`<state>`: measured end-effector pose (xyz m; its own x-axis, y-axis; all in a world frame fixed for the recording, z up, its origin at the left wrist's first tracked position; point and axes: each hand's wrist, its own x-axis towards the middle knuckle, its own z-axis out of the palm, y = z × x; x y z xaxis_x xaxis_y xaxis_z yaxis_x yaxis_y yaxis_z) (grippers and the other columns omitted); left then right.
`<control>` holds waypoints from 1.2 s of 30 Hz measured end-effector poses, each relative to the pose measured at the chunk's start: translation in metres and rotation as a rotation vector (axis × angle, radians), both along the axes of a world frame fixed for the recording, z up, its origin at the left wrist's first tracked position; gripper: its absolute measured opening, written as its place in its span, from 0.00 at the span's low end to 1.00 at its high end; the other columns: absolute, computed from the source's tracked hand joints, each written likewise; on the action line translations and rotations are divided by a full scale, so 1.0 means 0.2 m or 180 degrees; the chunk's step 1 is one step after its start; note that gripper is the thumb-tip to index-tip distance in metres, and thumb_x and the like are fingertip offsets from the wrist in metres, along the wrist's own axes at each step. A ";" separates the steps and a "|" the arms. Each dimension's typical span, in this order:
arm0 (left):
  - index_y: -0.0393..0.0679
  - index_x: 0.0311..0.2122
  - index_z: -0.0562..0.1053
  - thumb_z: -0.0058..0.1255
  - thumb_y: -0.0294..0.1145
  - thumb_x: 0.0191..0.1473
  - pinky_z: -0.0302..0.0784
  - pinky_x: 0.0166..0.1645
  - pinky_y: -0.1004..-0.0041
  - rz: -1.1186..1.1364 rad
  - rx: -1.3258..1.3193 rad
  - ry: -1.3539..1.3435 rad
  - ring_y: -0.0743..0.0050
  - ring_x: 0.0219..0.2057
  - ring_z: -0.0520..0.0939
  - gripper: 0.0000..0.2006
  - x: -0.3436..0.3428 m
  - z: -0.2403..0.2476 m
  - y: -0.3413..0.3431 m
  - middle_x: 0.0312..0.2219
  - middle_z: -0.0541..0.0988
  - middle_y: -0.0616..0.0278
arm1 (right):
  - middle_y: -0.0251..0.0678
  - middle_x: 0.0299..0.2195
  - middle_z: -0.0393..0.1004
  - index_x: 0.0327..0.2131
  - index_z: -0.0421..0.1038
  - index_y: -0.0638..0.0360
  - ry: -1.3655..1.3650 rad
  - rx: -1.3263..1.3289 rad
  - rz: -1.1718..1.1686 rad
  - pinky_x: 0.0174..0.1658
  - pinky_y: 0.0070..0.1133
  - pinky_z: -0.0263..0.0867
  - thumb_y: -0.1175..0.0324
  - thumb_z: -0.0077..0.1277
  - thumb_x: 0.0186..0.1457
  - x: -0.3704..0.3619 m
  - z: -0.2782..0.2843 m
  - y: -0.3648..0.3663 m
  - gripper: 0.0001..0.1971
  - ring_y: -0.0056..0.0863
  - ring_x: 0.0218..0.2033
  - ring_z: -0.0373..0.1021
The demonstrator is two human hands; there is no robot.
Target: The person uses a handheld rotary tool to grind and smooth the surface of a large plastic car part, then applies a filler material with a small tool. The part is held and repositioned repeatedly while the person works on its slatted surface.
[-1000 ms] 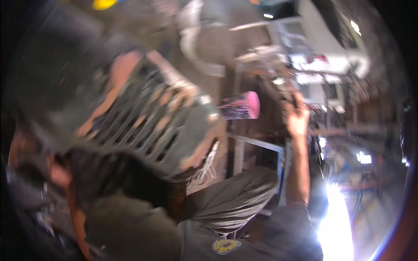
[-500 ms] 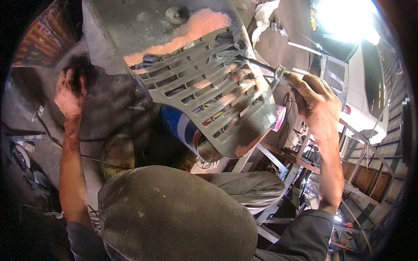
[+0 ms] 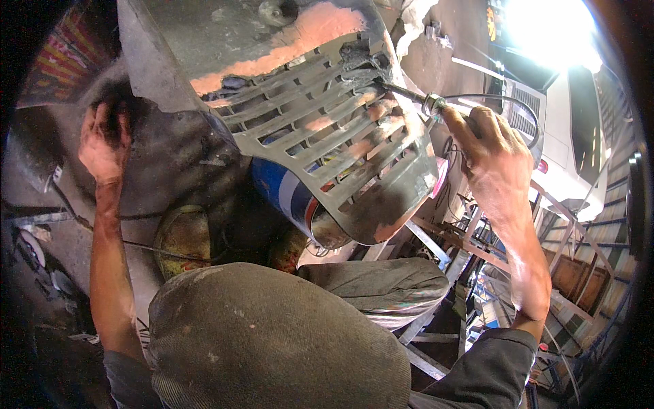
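Dim workshop clutter fills the edges of the frame, with a striped cloth at the upper left and a harsh white light at the upper right. At the left, the left hand (image 3: 103, 140) presses on the dark curved side of a big grey plastic panel (image 3: 286, 88); whether its fingers are curled around an edge or just laid flat cannot be told. Lower middle, a worn grey-trousered knee (image 3: 272, 334) blocks much of the floor, and a yellowish shoe (image 3: 182, 235) shows beside it. The panel runs from the top centre down to the middle of the frame, slotted like a grille, grey with patches of orange-pink undercoat showing through and scuffed, dirty ribs. Beneath it sits a blue, white and red can (image 3: 289, 198). At the right, the right hand (image 3: 494, 153) is closed tight around a thin metal tool (image 3: 409, 95) with a cable looping off behind, its tip touching the upper right edge of the grille. To do this well, I judge the panel should be braced firmly and the tip kept steady on one rib.
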<state>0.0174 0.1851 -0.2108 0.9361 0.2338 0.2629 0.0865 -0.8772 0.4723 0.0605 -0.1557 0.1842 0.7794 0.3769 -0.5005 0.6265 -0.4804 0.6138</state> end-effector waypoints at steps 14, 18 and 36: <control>0.48 0.46 0.74 0.54 0.42 0.53 0.75 0.46 0.60 -0.0028 -0.0018 0.0079 0.49 0.43 0.78 0.17 -0.02 -0.06 0.05 0.43 0.76 0.53 | 0.31 0.30 0.66 0.47 0.74 0.45 0.0181 0.0005 -0.0068 0.32 0.25 0.72 0.79 0.57 0.38 0.04 0.02 0.11 0.28 0.29 0.34 0.70; 0.49 0.47 0.74 0.54 0.43 0.53 0.75 0.47 0.61 -0.0038 0.0022 -0.0030 0.49 0.45 0.77 0.18 -0.01 -0.09 0.03 0.45 0.76 0.52 | 0.31 0.32 0.68 0.46 0.75 0.46 0.0134 -0.0137 -0.0041 0.34 0.24 0.73 0.78 0.57 0.40 0.04 0.02 0.15 0.25 0.29 0.37 0.70; 0.35 0.50 0.71 0.53 0.25 0.56 0.72 0.46 0.76 -0.0725 -0.3877 0.0609 0.80 0.40 0.76 0.16 -0.23 0.23 -0.21 0.41 0.78 0.62 | 0.33 0.34 0.68 0.46 0.75 0.45 0.0088 -0.0164 -0.0139 0.36 0.24 0.73 0.76 0.54 0.43 0.00 0.02 0.17 0.23 0.31 0.39 0.70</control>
